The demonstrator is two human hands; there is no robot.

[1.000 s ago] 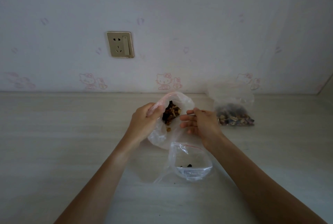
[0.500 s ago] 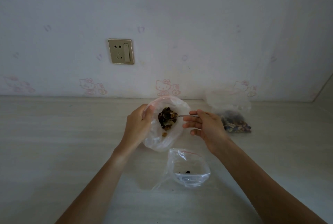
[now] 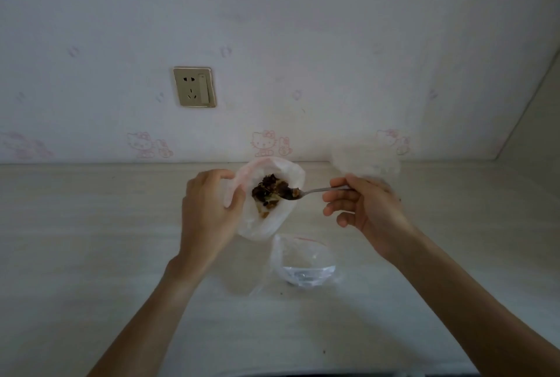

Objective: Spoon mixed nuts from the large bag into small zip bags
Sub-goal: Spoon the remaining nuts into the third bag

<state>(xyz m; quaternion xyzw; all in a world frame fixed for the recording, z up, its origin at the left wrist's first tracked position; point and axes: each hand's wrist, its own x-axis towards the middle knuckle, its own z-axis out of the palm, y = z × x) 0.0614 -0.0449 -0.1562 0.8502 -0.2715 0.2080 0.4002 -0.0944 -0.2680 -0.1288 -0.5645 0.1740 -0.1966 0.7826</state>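
Step in hand, judged: a loaded spoonful is being lifted out of the large bag for transfer to the small zip bag below. It would best be carried level and low, the bowl brought fully over the small mouth before being tipped.

1. Wall socket point(image 3: 194, 87): brass-toned rectangular plate, set in pale wallpaper printed with faint pink cartoon cats.
2. Left hand point(image 3: 209, 213): fingers curled round the left rim of the large bag, by which the mouth is held open and raised off the table.
3. Large bag point(image 3: 263, 225): thin, cloudy, crumpled film with a pinkish seal strip at the rim. The mixed nuts point(image 3: 268, 191) are seen inside, dark and tan, lumpy and irregular.
4. Spoon point(image 3: 315, 191): slim, bright metal; its bowl, heaped with nuts, is at the bag's right rim.
5. Small zip bag point(image 3: 303, 264): clear, glossy, red-striped at the seal, standing open on the pale wood-grain table point(image 3: 91, 240), just near-side of the large bag. Contents cannot be made out.
6. Right hand point(image 3: 363, 210): the spoon's handle is pinched between thumb and fingers; the lower fingers are loosely extended.
7. Further plastic bag point(image 3: 366, 161): translucent, crumpled, partly hidden behind the right hand.
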